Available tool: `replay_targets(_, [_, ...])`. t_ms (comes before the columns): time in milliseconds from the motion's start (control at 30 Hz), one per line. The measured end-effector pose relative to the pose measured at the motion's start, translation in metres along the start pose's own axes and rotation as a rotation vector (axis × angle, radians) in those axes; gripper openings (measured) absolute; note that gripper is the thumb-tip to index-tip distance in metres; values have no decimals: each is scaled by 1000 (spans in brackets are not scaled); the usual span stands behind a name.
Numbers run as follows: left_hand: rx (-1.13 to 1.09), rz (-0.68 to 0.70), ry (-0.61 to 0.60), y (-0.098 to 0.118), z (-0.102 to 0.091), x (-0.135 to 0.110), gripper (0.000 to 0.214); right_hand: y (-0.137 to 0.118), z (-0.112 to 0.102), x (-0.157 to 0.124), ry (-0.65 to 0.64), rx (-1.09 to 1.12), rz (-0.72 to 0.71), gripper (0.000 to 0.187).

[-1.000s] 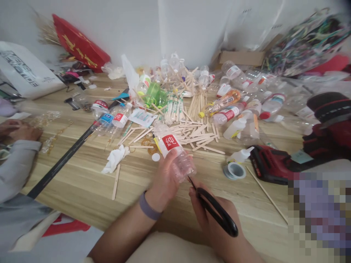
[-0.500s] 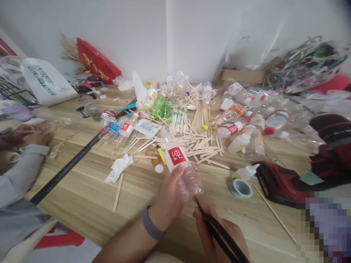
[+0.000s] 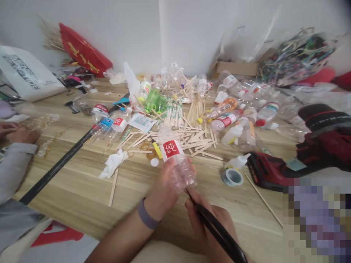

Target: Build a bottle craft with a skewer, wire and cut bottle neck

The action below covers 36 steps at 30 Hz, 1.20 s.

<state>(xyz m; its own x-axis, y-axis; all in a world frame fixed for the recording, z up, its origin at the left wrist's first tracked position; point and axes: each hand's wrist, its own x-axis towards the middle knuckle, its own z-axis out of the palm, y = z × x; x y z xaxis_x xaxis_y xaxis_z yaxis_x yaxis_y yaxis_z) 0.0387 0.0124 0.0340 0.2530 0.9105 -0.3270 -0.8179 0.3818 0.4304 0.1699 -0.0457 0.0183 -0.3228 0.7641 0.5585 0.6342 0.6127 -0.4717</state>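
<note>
My left hand is wrapped round a clear plastic bottle with a red and white label, held tilted above the table with its bottom end towards me. In my right hand is a pair of scissors with long black curved handles. Their thin dark tip meets the bottom of the bottle; whether it has gone through the plastic I cannot tell. A yellow cutter and a white disc lie just left of the bottle.
Loose wooden sticks lie behind the bottle, with several plastic bottles beyond. At right are a red and black power tool and a spool. A black strip and another person's sleeve are at left.
The view has shifted, so most things sit a little further left and higher. My hands keep the same hold on the bottle and the scissors, whose tip stays at the bottle's bottom.
</note>
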Motion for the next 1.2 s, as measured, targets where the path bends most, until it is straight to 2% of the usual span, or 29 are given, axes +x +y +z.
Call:
replay_targets(200, [-4, -17, 82, 4, 7, -1, 41, -6, -5, 6, -30, -26, 51, 26])
replay_targets(433, [-27, 11, 80, 3, 7, -1, 36, -4, -4, 3, -47, -76, 54, 31])
replay_targets(733, [-11, 25, 175, 4, 13, -3, 26, -3, -4, 5, -19, -112, 4, 26])
replay_targets(833, [37, 84, 207, 5, 16, -6, 22, -3, -6, 5, -20, -137, -3, 25])
replay_targets(967, [94, 156, 223, 6, 17, -8, 30, -5, -12, 11, -13, -221, -53, 29])
replay_targets(1200, [74, 85, 230, 5, 14, -5, 19, -7, -16, 22, -7, -370, -121, 40])
